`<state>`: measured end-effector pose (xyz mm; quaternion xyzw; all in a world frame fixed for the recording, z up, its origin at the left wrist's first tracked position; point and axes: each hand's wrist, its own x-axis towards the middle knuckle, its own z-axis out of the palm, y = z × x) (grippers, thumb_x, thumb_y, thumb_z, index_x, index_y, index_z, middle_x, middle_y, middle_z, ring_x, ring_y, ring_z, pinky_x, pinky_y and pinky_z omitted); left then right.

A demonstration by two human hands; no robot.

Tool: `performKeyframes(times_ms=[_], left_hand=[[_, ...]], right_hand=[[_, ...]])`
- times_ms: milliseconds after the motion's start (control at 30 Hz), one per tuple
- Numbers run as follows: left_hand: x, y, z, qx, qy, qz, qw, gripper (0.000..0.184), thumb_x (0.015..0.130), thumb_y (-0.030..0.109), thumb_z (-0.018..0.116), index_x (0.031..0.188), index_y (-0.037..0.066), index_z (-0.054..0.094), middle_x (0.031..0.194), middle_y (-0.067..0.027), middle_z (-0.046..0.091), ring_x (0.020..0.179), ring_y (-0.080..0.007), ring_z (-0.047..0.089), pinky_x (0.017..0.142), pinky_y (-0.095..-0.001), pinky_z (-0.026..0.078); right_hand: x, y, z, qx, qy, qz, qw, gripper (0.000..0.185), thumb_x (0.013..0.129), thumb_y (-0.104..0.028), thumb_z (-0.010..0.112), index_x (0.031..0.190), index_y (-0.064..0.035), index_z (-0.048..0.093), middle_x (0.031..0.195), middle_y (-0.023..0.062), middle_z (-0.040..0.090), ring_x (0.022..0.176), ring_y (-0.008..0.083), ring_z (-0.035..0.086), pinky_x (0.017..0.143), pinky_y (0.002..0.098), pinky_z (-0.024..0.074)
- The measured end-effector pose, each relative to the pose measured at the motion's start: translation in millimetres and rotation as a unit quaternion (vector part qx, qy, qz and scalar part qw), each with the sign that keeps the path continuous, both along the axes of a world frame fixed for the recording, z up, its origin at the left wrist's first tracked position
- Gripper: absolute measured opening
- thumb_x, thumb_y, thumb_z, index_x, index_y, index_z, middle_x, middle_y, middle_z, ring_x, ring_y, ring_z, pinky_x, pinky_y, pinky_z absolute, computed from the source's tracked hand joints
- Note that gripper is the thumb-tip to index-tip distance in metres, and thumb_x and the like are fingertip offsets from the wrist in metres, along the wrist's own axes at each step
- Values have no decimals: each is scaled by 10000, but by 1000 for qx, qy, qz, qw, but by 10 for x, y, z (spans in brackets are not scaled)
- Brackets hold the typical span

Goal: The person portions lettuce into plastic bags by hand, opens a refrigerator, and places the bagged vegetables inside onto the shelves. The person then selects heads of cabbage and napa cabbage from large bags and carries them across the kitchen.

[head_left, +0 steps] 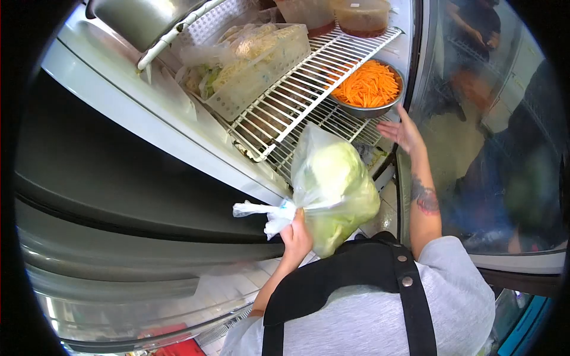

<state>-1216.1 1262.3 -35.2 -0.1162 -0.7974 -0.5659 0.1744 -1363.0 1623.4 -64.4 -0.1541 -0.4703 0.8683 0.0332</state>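
In the head view, a clear plastic bag [332,178] is gripped at its gathered neck by the left hand [297,237], whose fingers are closed narrowly around it. The twisted end [278,216] is left sticking out to the left of the fist. Pale green vegetables [338,169] are seen through the plastic, and the bag is held on the near side of the fridge racks, in the middle of the scene.

The right hand [405,132] is held to the right and farther off, with fingers spread wide, just beside a metal bowl [396,108]; whether the bowl is touched cannot be told. The bowl is filled with orange carrot strips [373,86] and is set on the lower rack [336,113], partly covered by the upper rack [285,113].

On the upper rack, a white plastic basket [261,77] of bagged food is placed to the left, and two tubs [361,16] are placed at the far end. The glass door [439,139] is seen at the right.
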Motion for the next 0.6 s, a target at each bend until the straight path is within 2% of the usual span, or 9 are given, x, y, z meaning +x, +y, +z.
performKeyframes(times_ms=[67, 133, 200, 233, 300, 400, 467, 500, 600], left_hand=[[21, 341, 384, 203, -66, 17, 977, 262, 938, 119, 474, 1148, -36, 502, 1099, -108, 558, 981, -184, 508, 879, -331, 396], [-119, 398, 43, 123, 68, 88, 986, 306, 942, 146, 471, 1182, -44, 469, 1143, -128, 540, 1000, -181, 503, 899, -329, 393], [-202, 561, 216, 304, -13, 71, 950, 317, 945, 163, 467, 1180, -50, 471, 1143, -134, 541, 1007, -183, 502, 908, -330, 392], [-242, 629, 273, 327, -2, 88, 941, 322, 948, 173, 459, 1168, -61, 479, 1130, -140, 548, 1013, -186, 501, 913, -339, 392], [-349, 622, 231, 250, 26, 77, 965, 309, 950, 169, 454, 1149, -64, 490, 1119, -140, 551, 1016, -185, 498, 912, -340, 390], [-404, 593, 130, 196, 39, 76, 977, 302, 956, 173, 456, 1118, -76, 508, 1103, -140, 556, 998, -188, 498, 901, -338, 387], [-362, 695, 336, 279, -1, 48, 959, 295, 962, 176, 458, 1084, -84, 526, 1084, -136, 562, 979, -182, 500, 888, -330, 390], [-368, 643, 263, 172, -38, 74, 981, 301, 976, 185, 454, 1040, -94, 546, 1068, -123, 570, 955, -171, 502, 870, -319, 397], [-383, 556, -8, 40, -85, 27, 995, 320, 987, 188, 432, 1055, -109, 529, 1084, -138, 565, 980, -191, 497, 877, -321, 390]], right_hand=[[208, -159, -248, -1, 8, -25, 1000, 920, 816, -627, 560, 1441, -75, 172, 1292, 291, 459, 1087, 349, 571, 902, 425, 490], [556, -369, -431, 30, 20, 90, 995, 904, 810, -646, 548, 1428, -66, 235, 1321, 219, 467, 1149, 324, 533, 935, 431, 459], [880, -679, -596, -37, 121, 209, 970, 818, 809, -593, 593, 1399, -99, 315, 1350, 143, 437, 1175, 311, 502, 878, 552, 454], [998, -877, -594, -116, 124, 211, 963, 801, 803, -566, 617, 1391, -107, 325, 1349, 135, 436, 1181, 300, 497, 874, 547, 459], [1130, -1226, -551, -269, 128, 212, 931, 770, 793, -510, 664, 1375, -121, 344, 1348, 117, 433, 1194, 277, 486, 867, 537, 470], [988, -1225, -464, -176, 113, 169, 963, 799, 771, -429, 721, 1385, -114, 319, 1347, 112, 429, 1201, 259, 479, 897, 510, 466], [947, -1161, -205, -127, 106, 139, 976, 837, 754, -347, 753, 1385, -53, 287, 1320, 129, 454, 1179, 242, 496, 958, 432, 441], [929, -1145, -78, -93, 127, 123, 980, 850, 737, -339, 770, 1374, -27, 303, 1303, 127, 477, 1174, 240, 503, 968, 413, 435], [854, -1112, 3, -15, 146, 72, 987, 883, 697, -267, 795, 1378, -10, 295, 1308, 127, 466, 1191, 233, 481, 997, 386, 403]])
